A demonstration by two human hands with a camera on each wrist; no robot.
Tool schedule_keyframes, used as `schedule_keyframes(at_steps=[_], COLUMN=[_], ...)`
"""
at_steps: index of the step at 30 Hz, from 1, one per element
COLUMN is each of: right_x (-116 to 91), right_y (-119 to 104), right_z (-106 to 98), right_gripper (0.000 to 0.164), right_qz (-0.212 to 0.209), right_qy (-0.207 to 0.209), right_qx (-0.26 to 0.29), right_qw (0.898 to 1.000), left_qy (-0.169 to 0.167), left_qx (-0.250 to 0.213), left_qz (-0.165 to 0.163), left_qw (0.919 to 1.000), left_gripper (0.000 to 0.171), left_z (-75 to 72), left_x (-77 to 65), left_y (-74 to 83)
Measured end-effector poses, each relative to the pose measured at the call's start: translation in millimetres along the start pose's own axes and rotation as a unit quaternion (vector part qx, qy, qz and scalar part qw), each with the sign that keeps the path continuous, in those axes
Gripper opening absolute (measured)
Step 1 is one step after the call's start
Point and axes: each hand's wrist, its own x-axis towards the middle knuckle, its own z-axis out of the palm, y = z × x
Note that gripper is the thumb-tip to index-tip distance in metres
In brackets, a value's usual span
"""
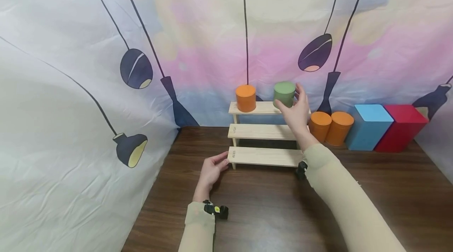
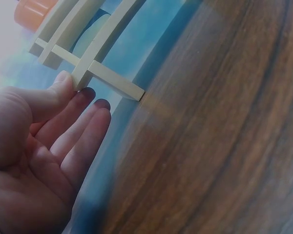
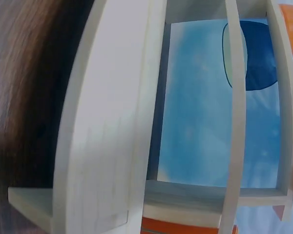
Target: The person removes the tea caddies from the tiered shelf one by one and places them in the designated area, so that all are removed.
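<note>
We read no brand, label or writing on any tin or box. The right hand curls its fingers and thumb round the green tin, which sits at the right end of the top step of the wooden rack; we cannot tell whether the tin's base rests on the step, since the hand covers its lower right side. The left hand lies relaxed, its fingers nearly straight, fingertips touching the left end of the rack's lowest step. The right wrist view shows only the rack's slats up close, with a sliver of orange at its edges, and the hand itself is barely in sight.

We count 3 steps on the rack, 1 green tin and 3 orange tins: 1 orange tin on the top step, 2 orange tins side by side on the table right of the rack. Beyond them stand 1 blue box and 1 red box, the red one touching the backdrop.
</note>
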Motion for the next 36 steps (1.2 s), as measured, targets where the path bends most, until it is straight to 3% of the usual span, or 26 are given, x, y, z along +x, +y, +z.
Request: schedule_keyframes(at_steps=[7,15,22,36], right_x=[4.0,3.5,3.0,-0.1], right_y=[-4.1,-0.8,-1.5,-5.2], right_z=[5.3,3.3,0.9,0.8], right_gripper=[0.095,0.077,0.073,0.074], right_qz=[0.039,0.017,0.008,0.031], right_qy=[0.017,0.009,-0.008,-0.011], right_qx=[0.010,-0.061,-0.069,-0.071], right_qw=[0.999,0.998,0.998,0.997], left_qy=[0.001,0.003,0.006,-0.001], left_qx=[0.004,0.003,0.000,-0.008], left_qz=[0.003,-0.004,-0.008,-0.008], left_qw=[1.0000,1.0000,0.9999,0.9999], left_gripper=[0.033,0.033,0.033,0.034], left_z=[0.8,2.9,0.7,0.5], left_x=[-0.9,1.2,0.9,-0.5], left_y=[-0.2,-1.6,-2.3,-1.2])
